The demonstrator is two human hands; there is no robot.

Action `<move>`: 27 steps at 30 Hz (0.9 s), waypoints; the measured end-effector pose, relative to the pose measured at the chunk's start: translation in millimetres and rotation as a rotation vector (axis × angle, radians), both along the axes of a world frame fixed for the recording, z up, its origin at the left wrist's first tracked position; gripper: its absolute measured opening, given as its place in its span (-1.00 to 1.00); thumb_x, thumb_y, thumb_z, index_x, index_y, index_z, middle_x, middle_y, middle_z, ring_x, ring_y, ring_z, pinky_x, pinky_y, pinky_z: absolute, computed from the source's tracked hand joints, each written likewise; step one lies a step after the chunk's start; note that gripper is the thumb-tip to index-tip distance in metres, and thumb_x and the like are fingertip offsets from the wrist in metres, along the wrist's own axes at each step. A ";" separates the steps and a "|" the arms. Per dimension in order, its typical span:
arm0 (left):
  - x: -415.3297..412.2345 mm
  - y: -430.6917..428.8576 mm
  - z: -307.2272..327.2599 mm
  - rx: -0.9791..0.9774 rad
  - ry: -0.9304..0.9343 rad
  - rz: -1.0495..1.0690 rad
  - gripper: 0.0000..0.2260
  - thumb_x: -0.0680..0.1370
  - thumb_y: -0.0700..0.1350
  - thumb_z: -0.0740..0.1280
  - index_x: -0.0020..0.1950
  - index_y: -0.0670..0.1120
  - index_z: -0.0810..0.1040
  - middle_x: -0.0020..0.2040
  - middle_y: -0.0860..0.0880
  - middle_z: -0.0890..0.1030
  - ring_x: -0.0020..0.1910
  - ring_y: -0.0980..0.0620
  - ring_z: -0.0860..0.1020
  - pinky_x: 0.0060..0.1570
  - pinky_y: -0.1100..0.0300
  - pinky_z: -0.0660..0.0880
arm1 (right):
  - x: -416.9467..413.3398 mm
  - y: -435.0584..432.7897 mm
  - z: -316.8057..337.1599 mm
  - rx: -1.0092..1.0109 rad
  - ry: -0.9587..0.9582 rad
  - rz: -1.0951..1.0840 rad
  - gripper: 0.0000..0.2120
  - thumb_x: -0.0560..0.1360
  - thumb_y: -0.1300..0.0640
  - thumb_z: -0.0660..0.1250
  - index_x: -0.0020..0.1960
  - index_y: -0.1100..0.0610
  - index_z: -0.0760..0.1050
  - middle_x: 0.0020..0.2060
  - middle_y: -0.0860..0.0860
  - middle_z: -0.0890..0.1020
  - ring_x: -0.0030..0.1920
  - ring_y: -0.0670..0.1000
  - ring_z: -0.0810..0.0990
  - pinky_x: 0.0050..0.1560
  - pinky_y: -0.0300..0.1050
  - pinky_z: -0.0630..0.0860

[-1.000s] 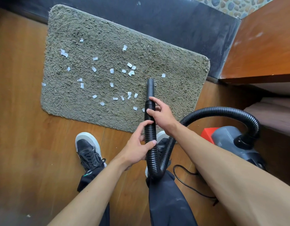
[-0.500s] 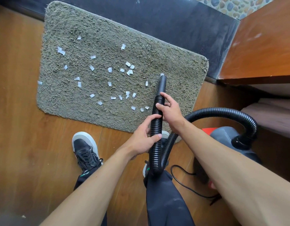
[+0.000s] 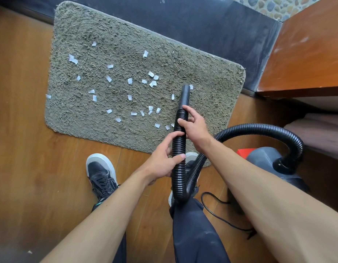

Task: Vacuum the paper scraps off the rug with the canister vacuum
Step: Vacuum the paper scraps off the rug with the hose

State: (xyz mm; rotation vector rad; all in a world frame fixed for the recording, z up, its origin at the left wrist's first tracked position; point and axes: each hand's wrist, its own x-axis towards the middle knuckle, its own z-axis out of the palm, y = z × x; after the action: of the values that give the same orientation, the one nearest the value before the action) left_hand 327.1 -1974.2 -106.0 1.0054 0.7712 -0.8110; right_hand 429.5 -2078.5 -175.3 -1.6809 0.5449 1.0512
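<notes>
Grey rug (image 3: 202, 73) carries paper scraps (image 3: 152, 83); left hand (image 3: 162, 160) and right hand (image 3: 194, 126) grip hose (image 3: 178, 147).

The shaggy grey-green rug (image 3: 202, 76) is lying flat on the wood floor, with small white paper scraps (image 3: 152, 83) sitting scattered over its middle and left. The black ribbed hose (image 3: 178, 179) is looping from the grey canister (image 3: 263, 158) at right. Its smooth nozzle (image 3: 185, 95) is pointing at the rug, 1 scrap just beside the tip.

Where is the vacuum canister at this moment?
Head view, right side: the grey canister sits on the wood floor right of the rug, partly behind the right forearm.
</notes>
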 end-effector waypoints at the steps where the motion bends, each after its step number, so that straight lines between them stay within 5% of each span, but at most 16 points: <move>1: 2.0 -0.2 -0.8 0.001 -0.004 -0.012 -0.50 0.61 -0.28 0.29 0.38 0.24 0.35 -0.12 -0.03 0.55 -0.31 0.13 0.59 -0.36 0.14 0.58 | 1.1 -1.5 -0.9 -0.004 -0.006 -0.014 -0.50 0.54 0.35 0.30 0.42 0.03 0.40 0.00 0.18 0.57 -0.10 0.05 0.58 -0.08 -0.06 0.58; 11: 17.8 -11.3 -2.8 0.001 -0.024 -0.091 -0.51 0.61 -0.27 0.28 0.34 0.29 0.37 -0.07 -0.11 0.51 -0.24 -0.01 0.53 -0.43 0.17 0.51 | 8.9 -21.9 0.7 -0.036 0.005 -0.115 -0.51 0.55 0.32 0.30 0.42 0.00 0.40 -0.03 0.12 0.59 -0.06 0.07 0.60 -0.08 -0.03 0.60; 17: -0.1 -8.2 3.5 0.000 0.005 -0.037 -0.50 0.61 -0.27 0.29 0.36 0.28 0.36 -0.06 -0.03 0.58 -0.18 0.01 0.60 -0.16 -0.10 0.61 | -2.6 -13.3 4.5 0.009 0.041 -0.046 -0.49 0.55 0.35 0.29 0.45 0.03 0.38 0.00 0.17 0.58 -0.06 0.07 0.59 -0.10 -0.06 0.60; 19: -8.9 -7.3 7.7 0.002 0.013 0.003 -0.50 0.61 -0.27 0.29 0.38 0.25 0.35 -0.03 -0.02 0.60 -0.18 0.05 0.63 -0.18 -0.04 0.63 | -9.0 -7.9 6.8 0.013 0.049 -0.004 -0.49 0.55 0.35 0.29 0.44 0.02 0.39 0.01 0.17 0.58 -0.06 0.07 0.60 -0.06 -0.04 0.61; 23: -26.1 -7.4 16.6 0.013 0.048 0.060 -0.50 0.60 -0.29 0.30 0.37 0.25 0.37 -0.02 -0.06 0.61 -0.21 0.08 0.64 -0.28 0.09 0.61 | -24.9 -1.6 12.3 0.012 0.072 0.034 -0.50 0.55 0.35 0.29 0.43 0.03 0.39 -0.06 0.12 0.57 -0.15 0.01 0.59 -0.15 -0.16 0.56; 27: -37.9 -8.6 22.9 0.007 0.069 0.082 -0.50 0.60 -0.29 0.32 0.34 0.27 0.38 0.07 -0.14 0.63 -0.15 0.00 0.64 -0.22 -0.01 0.64 | -35.4 -0.4 18.4 -0.012 0.089 0.053 -0.51 0.55 0.35 0.29 0.42 0.03 0.41 -0.09 0.09 0.55 -0.22 -0.04 0.58 -0.27 -0.28 0.55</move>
State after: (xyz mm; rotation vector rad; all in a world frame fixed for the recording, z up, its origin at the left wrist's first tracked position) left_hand 289.2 -1982.8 -83.1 0.9497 0.8693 -0.7756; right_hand 394.1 -2078.9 -156.8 -1.6730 0.5676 1.1671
